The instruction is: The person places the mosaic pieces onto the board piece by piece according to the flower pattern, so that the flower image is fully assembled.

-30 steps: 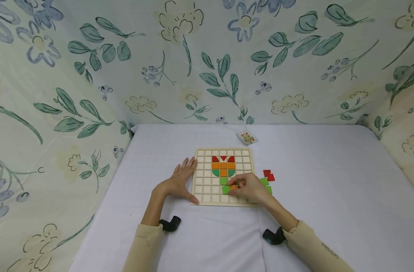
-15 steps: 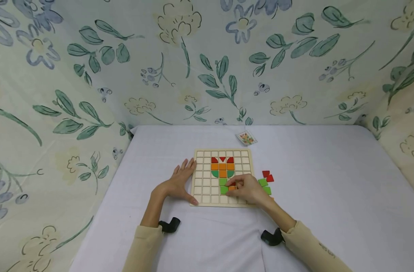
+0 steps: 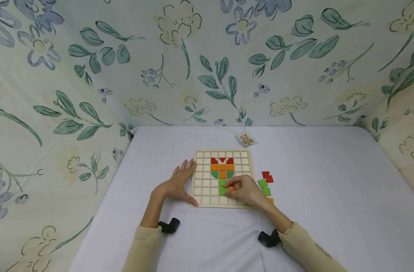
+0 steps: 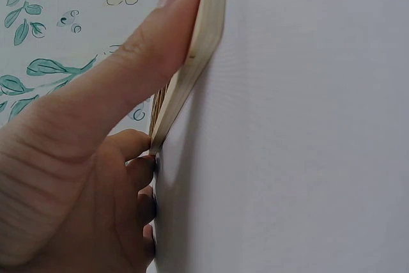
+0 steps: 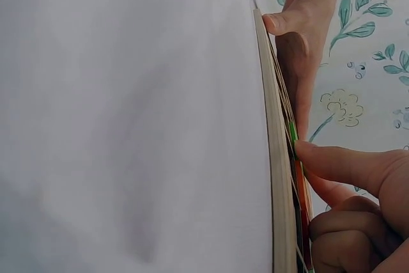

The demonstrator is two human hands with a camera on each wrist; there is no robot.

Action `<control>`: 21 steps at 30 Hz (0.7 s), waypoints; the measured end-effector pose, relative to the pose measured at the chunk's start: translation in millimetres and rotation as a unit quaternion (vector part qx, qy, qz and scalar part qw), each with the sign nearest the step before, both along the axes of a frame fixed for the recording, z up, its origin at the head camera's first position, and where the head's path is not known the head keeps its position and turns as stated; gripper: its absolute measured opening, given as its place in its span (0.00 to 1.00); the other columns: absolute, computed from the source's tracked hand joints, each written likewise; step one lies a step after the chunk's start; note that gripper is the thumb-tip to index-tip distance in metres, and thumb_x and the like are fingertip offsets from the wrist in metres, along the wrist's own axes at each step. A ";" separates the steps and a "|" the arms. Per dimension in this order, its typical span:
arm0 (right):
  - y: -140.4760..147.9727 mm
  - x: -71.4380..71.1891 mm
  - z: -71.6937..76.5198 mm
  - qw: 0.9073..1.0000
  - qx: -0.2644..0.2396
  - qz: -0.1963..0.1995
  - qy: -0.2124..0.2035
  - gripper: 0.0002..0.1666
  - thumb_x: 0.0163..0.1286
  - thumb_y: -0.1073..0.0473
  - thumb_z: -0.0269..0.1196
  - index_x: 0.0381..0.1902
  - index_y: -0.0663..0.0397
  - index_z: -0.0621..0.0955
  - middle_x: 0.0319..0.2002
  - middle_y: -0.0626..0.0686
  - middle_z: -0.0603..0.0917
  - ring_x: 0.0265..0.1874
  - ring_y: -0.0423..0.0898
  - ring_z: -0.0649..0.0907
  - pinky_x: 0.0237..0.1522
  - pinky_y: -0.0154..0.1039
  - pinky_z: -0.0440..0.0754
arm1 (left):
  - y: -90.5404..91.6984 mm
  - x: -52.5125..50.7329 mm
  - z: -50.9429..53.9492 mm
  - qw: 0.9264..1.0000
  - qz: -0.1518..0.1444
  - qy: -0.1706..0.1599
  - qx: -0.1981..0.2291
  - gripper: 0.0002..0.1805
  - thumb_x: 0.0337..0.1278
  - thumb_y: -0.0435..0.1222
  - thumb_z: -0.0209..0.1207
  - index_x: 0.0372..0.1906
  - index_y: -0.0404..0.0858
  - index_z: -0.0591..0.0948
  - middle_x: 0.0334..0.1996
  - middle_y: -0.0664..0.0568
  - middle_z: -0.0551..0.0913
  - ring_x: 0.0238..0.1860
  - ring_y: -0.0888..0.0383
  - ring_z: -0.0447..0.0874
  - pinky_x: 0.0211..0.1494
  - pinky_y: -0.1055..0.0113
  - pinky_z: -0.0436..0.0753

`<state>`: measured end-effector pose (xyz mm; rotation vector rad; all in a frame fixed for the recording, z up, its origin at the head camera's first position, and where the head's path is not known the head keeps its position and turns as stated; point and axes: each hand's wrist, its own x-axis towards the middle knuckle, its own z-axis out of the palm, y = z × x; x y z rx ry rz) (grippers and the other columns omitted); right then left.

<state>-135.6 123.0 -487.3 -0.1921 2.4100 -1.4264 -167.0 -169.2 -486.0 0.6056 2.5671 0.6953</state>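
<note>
A wooden grid board (image 3: 206, 191) lies on the table, with red, orange and green tiles in some cells. My left hand (image 3: 178, 184) spreads along its left edge; the thumb (image 4: 137, 55) rests on the near left corner. Over the lower middle cells, my right hand (image 3: 247, 190) pinches a light green square tile (image 3: 222, 191) at its right side with thumb and forefinger. That tile sits in line below another light green square (image 3: 222, 183). An orange tile (image 3: 231, 188) and some red show partly beneath the right hand; the rest there is hidden.
Right of the board lie loose tiles: red ones (image 3: 266, 174), light green squares (image 3: 266, 192) and an orange one (image 3: 271, 200) partly behind the wrist. A small pattern card (image 3: 246, 139) lies beyond the board. White cloth (image 3: 312, 170) covers the table; floral fabric hangs behind.
The right hand has shifted slightly left, and the light green tile has straightened into the cell below the other green square. The left hand stays on the board's edge.
</note>
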 end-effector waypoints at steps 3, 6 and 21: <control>-0.5 0.4 0.2 1.000 0.000 -0.003 -0.001 0.10 0.58 0.63 0.78 0.39 0.51 0.91 0.14 0.45 0.62 0.17 0.42 0.61 0.21 0.30 0.56 | 0.0 -0.4 0.1 1.000 -0.001 0.002 -0.001 0.83 0.29 0.57 0.84 0.85 0.40 0.38 0.86 0.48 0.32 0.86 0.46 0.23 0.88 0.44 0.32; 0.6 0.3 -0.6 1.000 -0.001 0.001 0.003 0.11 0.58 0.62 0.78 0.39 0.50 0.91 0.14 0.45 0.61 0.16 0.42 0.61 0.21 0.31 0.56 | 0.3 -0.6 0.4 1.000 -0.002 0.001 -0.002 0.83 0.29 0.57 0.84 0.85 0.40 0.38 0.86 0.48 0.31 0.86 0.46 0.23 0.88 0.44 0.32; 61.0 -2.4 22.5 1.000 0.018 -0.002 -0.002 0.17 0.66 0.54 0.73 0.50 0.56 0.89 0.16 0.45 0.59 0.17 0.41 0.60 0.21 0.32 0.58 | -1.3 -1.8 0.9 1.000 -0.004 -0.002 -0.001 0.84 0.29 0.58 0.84 0.84 0.40 0.37 0.85 0.49 0.31 0.85 0.47 0.22 0.87 0.44 0.32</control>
